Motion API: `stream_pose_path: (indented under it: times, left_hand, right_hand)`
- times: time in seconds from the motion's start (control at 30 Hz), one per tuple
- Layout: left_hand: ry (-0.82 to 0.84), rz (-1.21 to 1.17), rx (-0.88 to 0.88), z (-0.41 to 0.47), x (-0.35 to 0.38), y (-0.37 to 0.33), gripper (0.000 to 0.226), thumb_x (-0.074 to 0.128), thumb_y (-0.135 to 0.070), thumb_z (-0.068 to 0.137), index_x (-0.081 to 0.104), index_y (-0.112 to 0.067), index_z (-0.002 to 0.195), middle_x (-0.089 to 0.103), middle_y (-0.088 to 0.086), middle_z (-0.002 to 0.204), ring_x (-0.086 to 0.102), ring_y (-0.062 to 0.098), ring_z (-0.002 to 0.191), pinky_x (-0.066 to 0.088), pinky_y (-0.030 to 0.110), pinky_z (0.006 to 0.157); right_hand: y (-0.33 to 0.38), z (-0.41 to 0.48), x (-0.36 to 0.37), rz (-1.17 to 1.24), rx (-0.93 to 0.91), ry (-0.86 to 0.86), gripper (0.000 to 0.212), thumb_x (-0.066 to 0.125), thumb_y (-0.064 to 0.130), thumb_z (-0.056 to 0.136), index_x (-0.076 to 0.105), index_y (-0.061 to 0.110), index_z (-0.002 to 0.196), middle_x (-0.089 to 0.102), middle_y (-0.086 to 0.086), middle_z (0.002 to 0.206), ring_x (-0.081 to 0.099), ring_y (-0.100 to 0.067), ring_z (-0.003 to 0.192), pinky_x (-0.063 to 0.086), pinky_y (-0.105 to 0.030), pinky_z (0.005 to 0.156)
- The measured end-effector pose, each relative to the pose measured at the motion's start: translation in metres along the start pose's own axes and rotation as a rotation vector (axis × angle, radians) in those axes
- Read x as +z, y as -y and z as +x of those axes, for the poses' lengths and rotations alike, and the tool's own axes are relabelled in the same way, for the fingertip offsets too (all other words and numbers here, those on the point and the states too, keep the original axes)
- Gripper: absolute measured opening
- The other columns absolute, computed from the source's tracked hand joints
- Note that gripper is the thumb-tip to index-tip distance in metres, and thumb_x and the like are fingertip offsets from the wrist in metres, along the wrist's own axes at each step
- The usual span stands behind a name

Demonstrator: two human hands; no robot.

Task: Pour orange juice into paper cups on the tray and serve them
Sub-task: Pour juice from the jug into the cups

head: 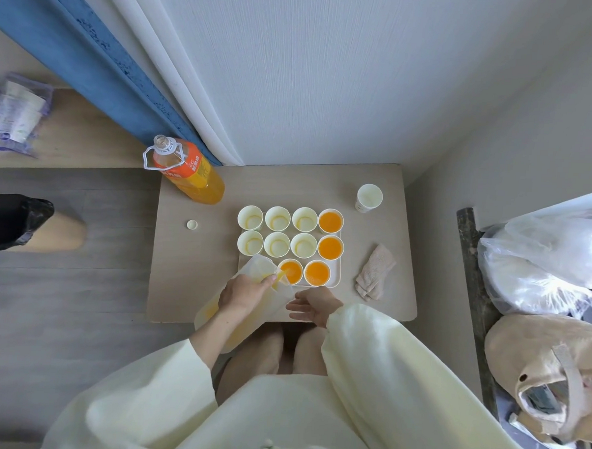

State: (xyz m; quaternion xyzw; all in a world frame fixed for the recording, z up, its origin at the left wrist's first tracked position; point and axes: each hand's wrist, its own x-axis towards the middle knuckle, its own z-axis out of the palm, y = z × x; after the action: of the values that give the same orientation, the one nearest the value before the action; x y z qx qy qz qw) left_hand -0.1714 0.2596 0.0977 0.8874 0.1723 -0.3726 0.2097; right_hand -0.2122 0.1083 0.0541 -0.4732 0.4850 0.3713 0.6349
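My left hand [246, 292] grips the jug [256, 266]; my right hand [312, 306] hovers slack and empty; I should tip slowly so the cup [291, 271] doesn't overflow.

Head-worn view, steeply down over tray [335, 271]

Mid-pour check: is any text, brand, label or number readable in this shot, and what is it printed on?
Juice bottle label: white characters on orange, too blurred to read.
Packet at far left: printed, but smeared and unreadable.
Lone paper cup: faint marks low on its side, too small to read.
No legible text anywhere else.
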Motion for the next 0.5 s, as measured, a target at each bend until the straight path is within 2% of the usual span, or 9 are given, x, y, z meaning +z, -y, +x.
stream_pose_path:
  times: [0.17,0.33,0.5]
  left_hand:
    - [-0.003,-0.006,-0.02,-0.0007,-0.0003,-0.0016,0.06,0.054,-0.066,0.083,0.061,-0.01,0.104,0.064,0.011,0.114,0.06,0.032,0.103,0.045,0.032,0.078]
    - [0.008,-0.003,-0.026,-0.0013,-0.0004,-0.0012,0.056,0.053,-0.067,0.083,0.057,-0.012,0.092,0.066,0.012,0.11,0.061,0.032,0.099,0.044,0.031,0.075]
    - [0.008,0.001,-0.024,-0.0017,-0.0003,-0.0005,0.055,0.053,-0.066,0.084,0.057,-0.011,0.09,0.066,0.012,0.107,0.061,0.032,0.098,0.044,0.031,0.073]
  right_hand:
    - [0.0011,-0.0003,-0.0011,-0.015,0.0,0.001,0.02,0.048,0.001,0.097,0.055,0.001,0.116,0.065,-0.015,0.102,0.069,-0.025,0.089,0.06,-0.039,0.074]
    - [0.0007,-0.0003,0.0003,-0.025,0.003,0.0,0.024,0.047,0.001,0.097,0.054,0.002,0.12,0.065,-0.016,0.11,0.069,-0.025,0.09,0.061,-0.038,0.07]
    - [-0.0002,-0.0001,0.0012,-0.042,0.0,-0.004,0.023,0.049,0.002,0.097,0.055,0.006,0.119,0.065,-0.015,0.111,0.07,-0.025,0.09,0.061,-0.039,0.072]
